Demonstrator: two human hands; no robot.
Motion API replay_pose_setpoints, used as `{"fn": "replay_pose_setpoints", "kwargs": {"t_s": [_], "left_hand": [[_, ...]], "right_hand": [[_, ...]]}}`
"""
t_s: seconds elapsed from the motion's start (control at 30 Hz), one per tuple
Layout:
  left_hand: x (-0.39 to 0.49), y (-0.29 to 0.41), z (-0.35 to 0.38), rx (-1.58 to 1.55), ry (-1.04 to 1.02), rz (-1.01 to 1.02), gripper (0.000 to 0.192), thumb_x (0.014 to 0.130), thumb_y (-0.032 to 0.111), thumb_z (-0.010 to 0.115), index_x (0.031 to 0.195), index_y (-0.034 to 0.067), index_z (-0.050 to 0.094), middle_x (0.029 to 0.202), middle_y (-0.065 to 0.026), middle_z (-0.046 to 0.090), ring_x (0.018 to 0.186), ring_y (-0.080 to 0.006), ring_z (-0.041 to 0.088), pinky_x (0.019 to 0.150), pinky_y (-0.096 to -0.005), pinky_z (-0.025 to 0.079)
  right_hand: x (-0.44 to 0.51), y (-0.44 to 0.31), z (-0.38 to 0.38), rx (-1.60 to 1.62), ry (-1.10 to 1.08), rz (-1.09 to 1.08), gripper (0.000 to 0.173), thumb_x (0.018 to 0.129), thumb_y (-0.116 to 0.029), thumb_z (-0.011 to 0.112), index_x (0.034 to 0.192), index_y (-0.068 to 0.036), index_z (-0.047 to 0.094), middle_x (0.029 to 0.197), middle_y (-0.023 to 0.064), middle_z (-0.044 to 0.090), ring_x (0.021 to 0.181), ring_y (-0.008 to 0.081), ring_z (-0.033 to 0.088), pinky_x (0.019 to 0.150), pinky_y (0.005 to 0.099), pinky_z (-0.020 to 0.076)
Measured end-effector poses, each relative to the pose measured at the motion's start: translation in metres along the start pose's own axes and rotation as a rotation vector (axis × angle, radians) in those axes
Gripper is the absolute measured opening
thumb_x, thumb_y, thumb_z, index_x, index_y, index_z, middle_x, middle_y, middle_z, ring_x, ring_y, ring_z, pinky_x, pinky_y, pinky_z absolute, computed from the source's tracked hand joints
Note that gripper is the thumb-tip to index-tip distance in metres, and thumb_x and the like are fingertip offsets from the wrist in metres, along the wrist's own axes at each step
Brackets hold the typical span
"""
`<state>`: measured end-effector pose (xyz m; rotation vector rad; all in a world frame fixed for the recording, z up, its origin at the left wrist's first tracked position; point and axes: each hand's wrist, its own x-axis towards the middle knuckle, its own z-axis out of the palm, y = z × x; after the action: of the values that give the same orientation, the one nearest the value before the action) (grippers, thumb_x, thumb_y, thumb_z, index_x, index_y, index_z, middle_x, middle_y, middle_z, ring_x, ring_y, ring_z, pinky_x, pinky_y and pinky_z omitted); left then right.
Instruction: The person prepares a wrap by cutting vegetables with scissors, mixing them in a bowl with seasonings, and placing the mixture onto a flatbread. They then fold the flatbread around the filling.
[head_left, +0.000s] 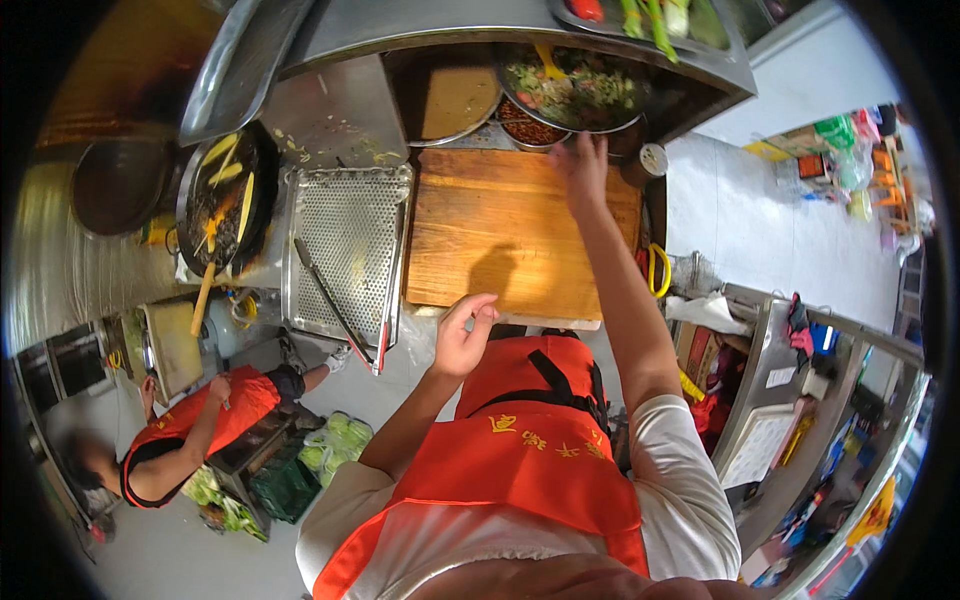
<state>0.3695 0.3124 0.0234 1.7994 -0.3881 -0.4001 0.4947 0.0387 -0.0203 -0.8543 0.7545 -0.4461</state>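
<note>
My right hand (583, 171) reaches over the far right part of a wooden cutting board (480, 217), its fingertips by the near rim of a metal bowl (577, 120) of chopped vegetables with a yellow spatula (551, 66). Whether the fingers touch the rim I cannot tell. My left hand (465, 334) hovers at the board's near edge, fingers curled loosely, holding nothing visible. Left of the bowl's near side is a smaller bowl of red chili sauce (531, 127). A shaker with a perforated lid (651, 160) stands at the board's far right corner.
Left of the board, tongs (330, 300) lie on a perforated metal tray (349, 247). Farther left, a pan of dark oil (217, 202) holds long yellow pieces. Yellow-handled scissors (660, 270) are at the right edge. A co-worker in a red apron (217, 405) is at lower left.
</note>
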Motion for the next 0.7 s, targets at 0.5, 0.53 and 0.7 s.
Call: {"fn": "replay_pose_setpoints", "kwargs": {"t_s": [0.5,0.53,0.7], "left_hand": [[-0.107,-0.038,0.127,0.542,-0.635,0.436,0.042,0.085,0.028,0.048,0.12,0.005,0.052,0.127,-0.0185,0.048,0.123,-0.0386,0.038,0.104,-0.0487,0.026],[-0.101,-0.059,0.136,0.569,-0.714,0.431,0.045,0.086,0.03,0.047,0.124,0.004,0.048,0.127,-0.0186,0.048,0.123,-0.0391,0.038,0.104,-0.0489,0.025],[-0.05,-0.198,0.172,0.837,-0.504,0.149,0.052,0.084,0.034,0.053,0.124,0.002,0.048,0.126,-0.0175,0.051,0.12,-0.0389,0.04,0.101,-0.048,0.03]], "right_hand": [[-0.291,0.14,-0.207,0.754,-0.327,0.812,0.059,0.094,-0.052,0.027,0.138,-0.012,0.031,0.134,0.0112,0.043,0.127,0.0268,0.038,0.104,0.0423,0.0307],[-0.298,0.148,-0.216,0.823,-0.23,0.832,0.06,0.094,-0.053,0.025,0.14,-0.015,0.027,0.138,0.0099,0.039,0.13,0.0276,0.034,0.106,0.044,0.0286],[-0.339,0.157,-0.266,0.21,-0.308,0.793,0.066,0.096,-0.052,0.03,0.143,-0.007,0.019,0.143,0.0119,0.032,0.126,0.0242,0.039,0.103,0.0419,0.0312]]}}
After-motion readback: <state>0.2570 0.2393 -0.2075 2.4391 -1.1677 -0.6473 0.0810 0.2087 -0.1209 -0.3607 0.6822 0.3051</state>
